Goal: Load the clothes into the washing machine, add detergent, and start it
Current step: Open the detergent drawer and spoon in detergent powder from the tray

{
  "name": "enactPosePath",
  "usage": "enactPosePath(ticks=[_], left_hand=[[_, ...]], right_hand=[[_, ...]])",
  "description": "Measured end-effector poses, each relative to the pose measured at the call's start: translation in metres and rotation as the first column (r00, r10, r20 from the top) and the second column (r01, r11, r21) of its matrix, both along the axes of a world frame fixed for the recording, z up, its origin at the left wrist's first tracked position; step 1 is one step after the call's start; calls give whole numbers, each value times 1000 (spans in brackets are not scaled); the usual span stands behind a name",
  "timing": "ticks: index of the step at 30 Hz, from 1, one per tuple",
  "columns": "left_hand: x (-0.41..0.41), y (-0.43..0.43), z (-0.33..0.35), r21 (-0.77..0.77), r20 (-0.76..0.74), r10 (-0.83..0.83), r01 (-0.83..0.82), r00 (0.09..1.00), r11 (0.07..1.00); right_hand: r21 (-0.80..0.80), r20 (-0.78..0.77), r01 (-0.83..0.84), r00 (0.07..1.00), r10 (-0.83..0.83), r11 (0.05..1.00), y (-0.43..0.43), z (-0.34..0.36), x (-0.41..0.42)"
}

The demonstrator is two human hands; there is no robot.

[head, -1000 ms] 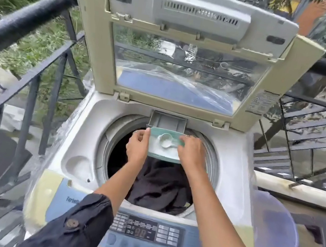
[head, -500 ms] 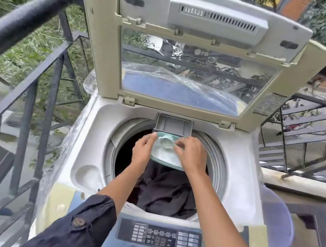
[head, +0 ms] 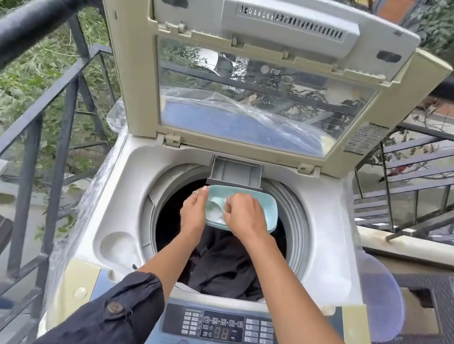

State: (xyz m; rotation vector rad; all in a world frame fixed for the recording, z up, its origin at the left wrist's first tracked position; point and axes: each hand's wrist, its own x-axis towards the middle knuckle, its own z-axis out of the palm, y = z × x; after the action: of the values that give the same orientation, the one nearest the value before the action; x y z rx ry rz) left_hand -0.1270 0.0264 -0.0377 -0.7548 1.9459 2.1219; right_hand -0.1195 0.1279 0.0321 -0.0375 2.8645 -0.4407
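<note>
- Over the open drum of the washing machine [head: 321,264], head view, I see my left hand [head: 194,211] gripping the left rim of the teal tub [head: 266,207], fingers curled round its edge.
- My right hand [head: 244,214] reaches into the tub, fingers bent tight, apparently pinching a white scoop [head: 216,201] whose handle is mostly hidden.
- I see the tub sitting just below the pulled-out dispenser drawer [head: 236,173].
- Dark clothes [head: 222,262] lie in the drum beneath.
- I see the lid [head: 129,63] standing upright, and digits glowing on the control panel [head: 222,327].
</note>
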Motion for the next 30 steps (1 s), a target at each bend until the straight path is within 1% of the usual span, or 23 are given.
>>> enactPosePath(ticks=[6, 8, 14, 18, 22, 27, 30], left_hand=[[3, 2, -5, -59, 3, -4, 4, 1000, 998], [2, 3, -9, -72, 2, -23, 23, 1000, 997], [7, 3, -15, -85, 6, -40, 41, 999, 996], [10, 2, -17, -95, 1, -66, 66, 998, 993], [11, -2, -21, -103, -36, -131, 127, 991, 987], [9, -8, -26, -31, -38, -103, 102, 994, 994], [8, -10, -26, -34, 6, -78, 78, 997, 996]], right_hand=[[-32, 182, 20, 983, -13, 999, 4, 0, -3], [-73, 230, 36, 973, -19, 997, 6, -1, -3], [-195, 378, 154, 923, -70, 969, 13, -9, -5], [-287, 460, 240, 884, -86, 928, 21, -13, -6], [-358, 520, 325, 848, -102, 876, 24, -21, -1], [-410, 615, 432, 781, -106, 804, 27, -23, 2], [-437, 617, 476, 776, -131, 763, 31, -20, -2]])
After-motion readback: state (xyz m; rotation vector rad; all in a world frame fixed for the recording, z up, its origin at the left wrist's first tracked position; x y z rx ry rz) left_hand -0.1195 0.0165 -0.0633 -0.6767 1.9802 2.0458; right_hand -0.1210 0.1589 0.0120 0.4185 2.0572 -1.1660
